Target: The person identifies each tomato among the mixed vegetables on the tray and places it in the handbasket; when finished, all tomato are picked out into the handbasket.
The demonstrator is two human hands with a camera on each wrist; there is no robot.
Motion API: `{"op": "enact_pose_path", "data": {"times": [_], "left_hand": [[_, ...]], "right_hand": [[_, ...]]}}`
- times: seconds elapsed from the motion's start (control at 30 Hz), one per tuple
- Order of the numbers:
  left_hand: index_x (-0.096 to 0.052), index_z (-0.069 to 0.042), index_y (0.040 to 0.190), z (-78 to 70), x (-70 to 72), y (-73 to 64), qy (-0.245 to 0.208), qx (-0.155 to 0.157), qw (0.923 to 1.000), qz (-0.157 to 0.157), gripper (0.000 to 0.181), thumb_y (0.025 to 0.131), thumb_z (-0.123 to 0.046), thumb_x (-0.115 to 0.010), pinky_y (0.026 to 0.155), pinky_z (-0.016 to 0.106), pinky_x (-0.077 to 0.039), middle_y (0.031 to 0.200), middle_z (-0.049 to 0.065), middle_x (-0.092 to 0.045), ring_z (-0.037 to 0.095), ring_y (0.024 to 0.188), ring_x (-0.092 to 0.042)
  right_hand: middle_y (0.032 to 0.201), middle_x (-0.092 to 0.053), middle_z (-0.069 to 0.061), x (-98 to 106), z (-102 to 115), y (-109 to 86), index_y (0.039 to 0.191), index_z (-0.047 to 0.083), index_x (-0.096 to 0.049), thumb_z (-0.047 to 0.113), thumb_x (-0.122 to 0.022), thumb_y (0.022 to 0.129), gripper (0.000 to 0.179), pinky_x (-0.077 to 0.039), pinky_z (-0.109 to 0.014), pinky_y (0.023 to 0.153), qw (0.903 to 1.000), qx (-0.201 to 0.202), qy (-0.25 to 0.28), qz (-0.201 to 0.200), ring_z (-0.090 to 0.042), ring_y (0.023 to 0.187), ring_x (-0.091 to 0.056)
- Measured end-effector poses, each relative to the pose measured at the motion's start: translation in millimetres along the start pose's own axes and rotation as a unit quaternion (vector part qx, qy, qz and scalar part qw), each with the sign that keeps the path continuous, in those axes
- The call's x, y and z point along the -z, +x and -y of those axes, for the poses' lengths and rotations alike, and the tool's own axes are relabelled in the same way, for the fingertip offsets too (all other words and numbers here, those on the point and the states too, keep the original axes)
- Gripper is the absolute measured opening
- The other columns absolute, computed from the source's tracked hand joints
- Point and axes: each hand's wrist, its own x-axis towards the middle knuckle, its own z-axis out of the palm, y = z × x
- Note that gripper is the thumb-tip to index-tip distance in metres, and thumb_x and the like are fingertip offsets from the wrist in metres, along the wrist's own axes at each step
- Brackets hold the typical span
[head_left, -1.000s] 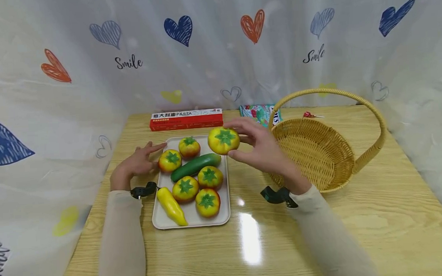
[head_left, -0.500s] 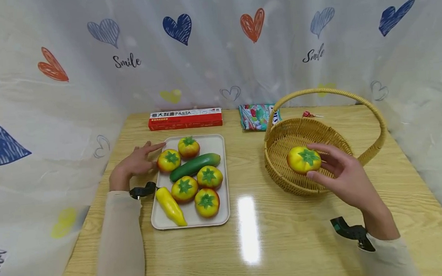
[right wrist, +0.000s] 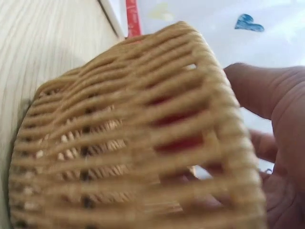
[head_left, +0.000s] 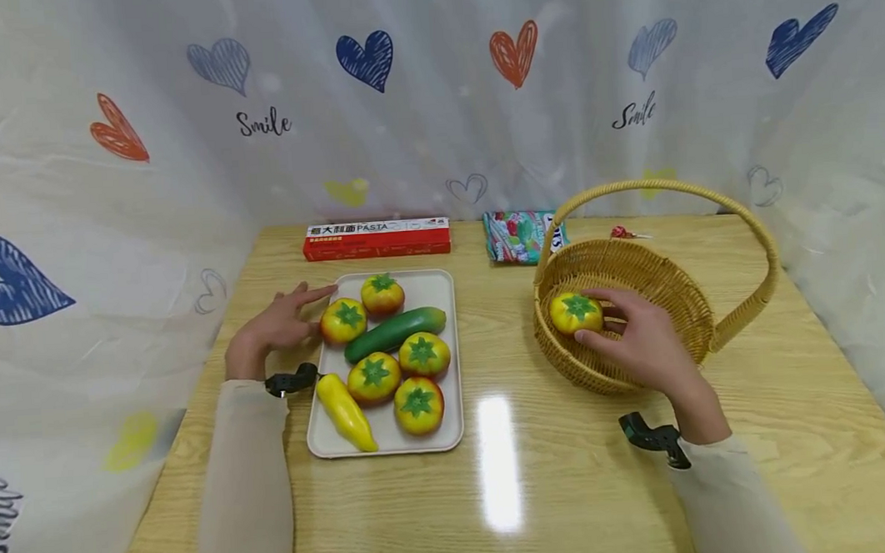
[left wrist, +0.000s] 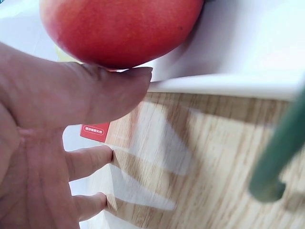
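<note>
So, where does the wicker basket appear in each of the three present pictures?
Head: the wicker basket stands right of centre, partly hidden by the right hand.
Left wrist: not in this picture.
Right wrist: its woven wall fills much of the left and middle.
Shared landmark: the wooden tabletop, visible in all three views.

Near the table's (head_left: 566, 487) far edge lie a pasta box (head_left: 376, 240), printed packet (head_left: 517, 236) and lollipop (head_left: 620, 232); toward its left, a tray (head_left: 434, 289); toward its right, a wicker basket (head_left: 679, 293).

W/ my R hand (head_left: 645, 343), fruit (head_left: 575, 313) went from over tray (head_left: 434, 290) edge to basket (head_left: 640, 264). Now it's inside, L side.
</note>
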Motion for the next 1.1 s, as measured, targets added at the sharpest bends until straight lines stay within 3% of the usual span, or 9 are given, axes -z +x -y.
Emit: {"op": "enact_pose_path", "data": {"times": [0.27, 0.4, 0.53, 0.6, 0.7, 0.83, 1.0, 1.1], "left_hand": [[-0.037, -0.018, 0.172, -1.9, -3.0, 1.2, 0.003, 0.004, 1.0, 0.002, 0.072, 0.105, -0.015, -0.061, 0.122, 0.09, -0.003, 0.178, 0.039, -0.003, 0.072, 0.159, 0.007], [-0.037, -0.017, 0.172, -2.4, -2.6, 1.2, 0.007, 0.003, 1.0, 0.0, 0.072, 0.104, -0.014, -0.061, 0.122, 0.09, -0.004, 0.177, 0.04, -0.003, 0.073, 0.158, 0.006], [-0.037, -0.017, 0.172, -2.0, -1.8, 1.0, 0.009, -0.001, 1.0, -0.002, 0.072, 0.104, -0.013, -0.062, 0.122, 0.089, -0.003, 0.177, 0.04, -0.003, 0.073, 0.158, 0.006], [-0.036, -0.017, 0.172, -1.6, -1.7, 1.0, 0.007, 0.001, 1.0, -0.001, 0.072, 0.105, -0.014, -0.062, 0.122, 0.09, -0.003, 0.177, 0.04, -0.003, 0.073, 0.158, 0.007], [-0.036, -0.018, 0.172, -0.6, -1.5, 1.9, 0.009, 0.001, 1.0, 0.0, 0.072, 0.104, -0.014, -0.061, 0.122, 0.089, -0.003, 0.178, 0.039, -0.003, 0.073, 0.158, 0.007], [-0.035, -0.019, 0.173, 1.2, -1.7, 3.9, 0.012, 0.002, 0.9999, 0.001, 0.073, 0.104, -0.013, -0.06, 0.122, 0.089, -0.002, 0.178, 0.038, -0.002, 0.073, 0.158, 0.008], [-0.035, -0.019, 0.173, 2.9, -2.3, 5.0, 0.005, 0.004, 1.0, 0.003, 0.073, 0.105, -0.014, -0.06, 0.122, 0.089, 0.0, 0.179, 0.037, -0.001, 0.072, 0.158, 0.01], [-0.035, -0.02, 0.173, 2.4, -2.9, 5.1, 0.001, 0.007, 1.0, 0.004, 0.073, 0.104, -0.014, -0.06, 0.123, 0.089, 0.0, 0.179, 0.037, -0.001, 0.071, 0.159, 0.01]], "right_hand": [[0.159, -0.056, -0.029, -1, -7, 3.0, 0.161, 0.003, -0.05, 0.024, -0.085, 0.098, 0.075, -0.058, -0.065, 0.106, 0.9976, -0.02, -0.036, 0.055, -0.053, 0.131, -0.067], [0.159, -0.056, -0.029, 4, -4, -3.5, 0.161, 0.005, -0.051, 0.025, -0.084, 0.099, 0.073, -0.057, -0.067, 0.107, 0.9982, -0.028, -0.032, 0.042, -0.055, 0.134, -0.064], [0.154, -0.061, -0.028, 9, 2, -9.5, 0.158, 0.008, -0.056, 0.025, -0.084, 0.099, 0.068, -0.058, -0.066, 0.106, 0.9993, -0.008, -0.035, 0.006, -0.054, 0.133, -0.066], [0.152, -0.065, -0.025, 10, 5, -12.7, 0.157, 0.01, -0.059, 0.026, -0.085, 0.098, 0.066, -0.058, -0.062, 0.107, 0.9993, 0.007, -0.035, -0.011, -0.051, 0.134, -0.067], [0.153, -0.067, -0.015, 11, 11, -17.0, 0.155, 0.017, -0.063, 0.027, -0.088, 0.095, 0.065, -0.057, -0.037, 0.115, 0.9987, 0.033, -0.022, -0.033, -0.044, 0.139, -0.066], [0.153, -0.068, -0.006, 8, 24, -17.2, 0.152, 0.025, -0.067, 0.019, -0.092, 0.09, 0.068, -0.041, -0.007, 0.113, 0.9948, 0.092, 0.004, -0.043, -0.03, 0.142, -0.065], [0.152, -0.069, -0.004, -4, 45, -7.4, 0.151, 0.021, -0.068, 0.009, -0.094, 0.086, 0.071, -0.044, -0.011, 0.116, 0.9865, 0.149, 0.065, -0.02, -0.003, 0.141, -0.061], [0.151, -0.07, -0.008, -14, 58, 0.8, 0.15, 0.013, -0.069, 0.003, -0.092, 0.086, 0.069, -0.047, -0.018, 0.118, 0.9781, 0.158, 0.135, 0.006, -0.003, 0.141, -0.062]]}}
